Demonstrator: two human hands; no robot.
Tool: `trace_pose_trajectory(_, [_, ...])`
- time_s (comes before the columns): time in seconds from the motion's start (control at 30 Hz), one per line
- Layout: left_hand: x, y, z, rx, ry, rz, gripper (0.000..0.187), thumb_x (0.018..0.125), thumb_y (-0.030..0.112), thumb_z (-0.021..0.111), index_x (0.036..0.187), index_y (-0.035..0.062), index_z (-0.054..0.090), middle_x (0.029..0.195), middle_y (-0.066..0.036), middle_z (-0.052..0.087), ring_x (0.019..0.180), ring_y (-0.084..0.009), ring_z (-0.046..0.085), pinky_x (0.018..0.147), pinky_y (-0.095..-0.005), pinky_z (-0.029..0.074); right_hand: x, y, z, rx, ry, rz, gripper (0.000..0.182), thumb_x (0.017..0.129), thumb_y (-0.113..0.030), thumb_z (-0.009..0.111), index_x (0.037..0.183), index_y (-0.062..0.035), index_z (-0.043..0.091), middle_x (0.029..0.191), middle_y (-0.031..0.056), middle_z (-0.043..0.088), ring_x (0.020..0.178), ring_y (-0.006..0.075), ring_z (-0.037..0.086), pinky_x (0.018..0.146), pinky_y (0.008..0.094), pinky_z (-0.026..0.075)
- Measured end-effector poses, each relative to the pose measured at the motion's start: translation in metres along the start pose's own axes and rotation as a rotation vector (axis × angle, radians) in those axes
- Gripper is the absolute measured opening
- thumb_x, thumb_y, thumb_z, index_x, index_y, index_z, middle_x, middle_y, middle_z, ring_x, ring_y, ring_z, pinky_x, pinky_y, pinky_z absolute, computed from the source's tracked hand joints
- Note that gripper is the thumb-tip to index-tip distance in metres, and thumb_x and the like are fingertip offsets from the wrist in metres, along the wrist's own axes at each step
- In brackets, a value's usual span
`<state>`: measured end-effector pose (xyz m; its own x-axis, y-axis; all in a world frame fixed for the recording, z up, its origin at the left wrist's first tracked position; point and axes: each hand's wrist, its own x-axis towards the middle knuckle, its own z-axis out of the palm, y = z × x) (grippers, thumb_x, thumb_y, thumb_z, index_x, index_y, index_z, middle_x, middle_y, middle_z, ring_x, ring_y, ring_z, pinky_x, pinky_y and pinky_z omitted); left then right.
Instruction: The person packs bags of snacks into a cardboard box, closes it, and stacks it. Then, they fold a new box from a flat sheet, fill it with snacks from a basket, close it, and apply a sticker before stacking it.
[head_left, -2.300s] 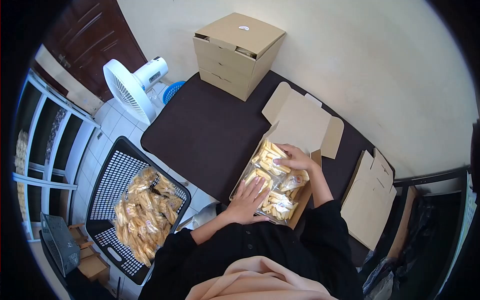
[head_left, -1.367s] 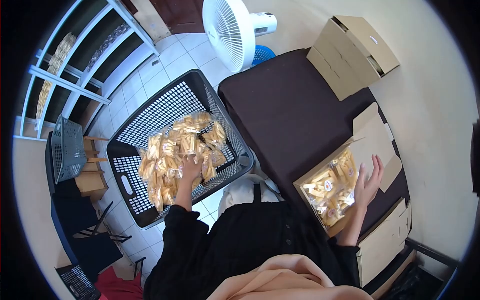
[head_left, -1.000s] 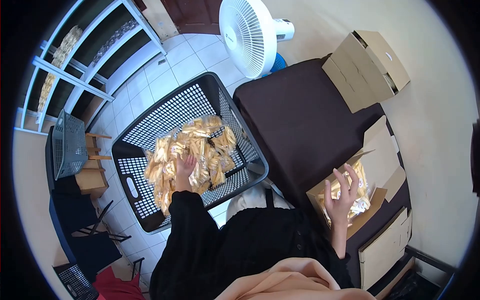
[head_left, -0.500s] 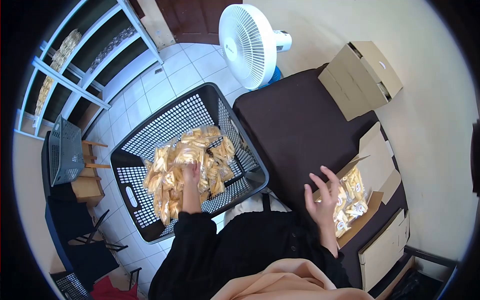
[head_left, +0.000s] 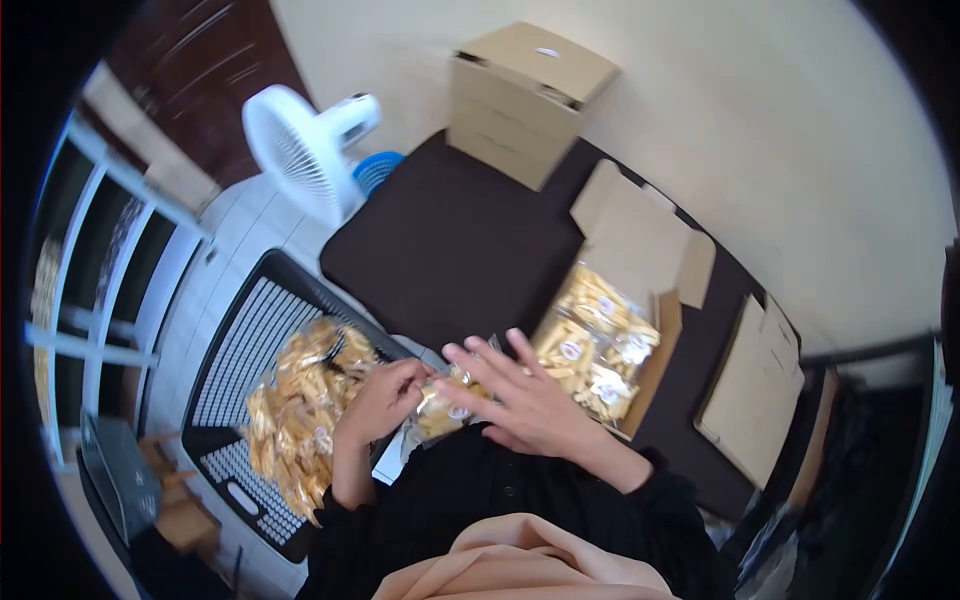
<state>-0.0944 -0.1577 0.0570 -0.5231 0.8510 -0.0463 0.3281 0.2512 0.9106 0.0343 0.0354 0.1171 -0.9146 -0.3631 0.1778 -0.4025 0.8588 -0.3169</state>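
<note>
My left hand point(head_left: 382, 402) is closed on the edge of a clear snack bag point(head_left: 437, 415) with pale yellow sticks and a round label. The bag hangs in front of my body, between the basket and the open box. Over its right side is my right hand point(head_left: 535, 408), fingers stretched and spread, touching or nearly touching the plastic. Left of me, the black plastic basket point(head_left: 236, 345) holds a heap of similar bags point(head_left: 300, 420). On my right, an open cardboard box point(head_left: 655, 375) contains several labelled bags point(head_left: 590, 345) lying flat.
A brown-covered table point(head_left: 450, 250) carries the open box, a closed cardboard box point(head_left: 520, 110) at the back and flattened cardboard point(head_left: 755, 390) at the right. A white fan point(head_left: 300, 150) stands beyond the table. Shelves point(head_left: 110, 240) line the far left.
My left hand has come out of the basket to the right with a snack bag. My right hand has moved left from beside the box to the bag. The view has turned rightward.
</note>
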Motion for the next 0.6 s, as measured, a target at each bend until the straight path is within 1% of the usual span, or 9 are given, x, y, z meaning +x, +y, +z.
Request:
trace_pose_trajectory(0.03, [0.01,0.015,0.005,-0.038,-0.079,0.05,0.01,0.075,0.005,0.046,0.079,-0.0034,0.049,0.076,-0.013,0.058,0.066,-0.0148,0.051,0.059,-0.0294,0.041,-0.006,0.0,-0.003,0.001,-0.048,0.041,0.098,0.058,-0.022,0.077,0.14,-0.0196,0.023,0.138,0.012,0.032,0.121,0.0296,0.037,0.099,0.0499,0.027])
trace_pose_trajectory(0.13, [0.04,0.025,0.02,-0.185,-0.271,0.103,0.012,0.074,0.004,0.046,0.082,-0.0039,0.049,0.077,-0.013,0.057,0.067,-0.0135,0.052,0.059,-0.0297,0.041,-0.032,0.012,0.011,0.138,-0.034,0.216,0.099,0.059,-0.025,0.076,0.141,-0.019,0.021,0.137,0.013,0.032,0.115,0.0287,0.044,0.096,0.0447,0.032])
trace_pose_trajectory(0.2, [0.063,0.034,0.029,-0.176,-0.386,0.125,0.01,0.081,0.006,0.045,0.085,-0.0023,0.049,0.082,-0.011,0.059,0.073,-0.0126,0.054,0.065,-0.0275,0.044,-0.053,0.013,0.009,0.119,0.022,0.247,0.093,0.059,-0.026,0.076,0.138,-0.0157,0.029,0.13,0.0149,0.04,0.106,0.029,0.05,0.092,0.0412,0.037])
trace_pose_trajectory(0.33, [0.104,0.043,0.074,-0.646,-0.261,0.104,0.016,0.095,0.018,0.04,0.1,0.0026,0.044,0.115,-0.012,0.051,0.098,-0.0168,0.056,0.083,-0.0294,0.045,-0.102,0.025,0.018,0.102,0.57,0.592,0.079,0.062,-0.03,0.075,0.128,-0.0061,0.04,0.106,0.0165,0.054,0.096,0.0336,0.055,0.079,0.0415,0.046])
trace_pose_trajectory(0.4, [0.129,0.045,0.097,-0.631,-0.194,0.162,0.016,0.094,0.017,0.043,0.102,0.0029,0.043,0.122,-0.014,0.046,0.108,-0.0191,0.051,0.086,-0.0323,0.045,-0.12,0.035,0.014,0.182,0.74,1.065,0.082,0.066,-0.036,0.074,0.129,-0.0017,0.036,0.104,0.0182,0.051,0.095,0.0361,0.055,0.077,0.0443,0.046])
trace_pose_trajectory(0.47, [0.151,0.048,0.122,-0.41,-0.188,0.292,0.02,0.092,0.017,0.046,0.105,0.0028,0.044,0.123,-0.015,0.045,0.112,-0.0221,0.048,0.087,-0.0338,0.044,-0.134,0.058,0.017,0.046,0.756,1.301,0.083,0.071,-0.041,0.07,0.131,0.0008,0.031,0.104,0.0191,0.048,0.092,0.0384,0.056,0.075,0.0458,0.047])
trace_pose_trajectory(0.53, [0.163,0.063,0.143,-0.083,-0.193,0.341,0.028,0.089,0.021,0.05,0.109,0.0014,0.043,0.122,-0.017,0.045,0.114,-0.0275,0.046,0.092,-0.0376,0.04,-0.137,0.077,0.017,0.048,0.723,1.39,0.083,0.075,-0.05,0.061,0.132,0.001,0.028,0.107,0.0199,0.046,0.092,0.0383,0.056,0.074,0.045,0.047])
trace_pose_trajectory(0.57, [0.172,0.052,0.156,0.085,-0.227,0.404,0.04,0.088,0.028,0.05,0.116,0.0002,0.042,0.13,-0.019,0.039,0.123,-0.032,0.036,0.101,-0.0448,0.03,-0.136,0.087,0.02,0.037,0.589,1.495,0.083,0.077,-0.052,0.058,0.134,0.0004,0.027,0.106,0.0203,0.047,0.095,0.0364,0.055,0.075,0.0444,0.047])
trace_pose_trajectory(0.6, [0.175,0.045,0.169,0.085,-0.232,0.406,0.04,0.088,0.028,0.05,0.116,0.0002,0.042,0.13,-0.019,0.039,0.123,-0.032,0.036,0.101,-0.0448,0.03,-0.136,0.091,0.022,0.029,0.449,1.594,0.083,0.079,-0.055,0.054,0.135,-0.0002,0.026,0.106,0.0207,0.049,0.099,0.0344,0.055,0.076,0.0437,0.046])
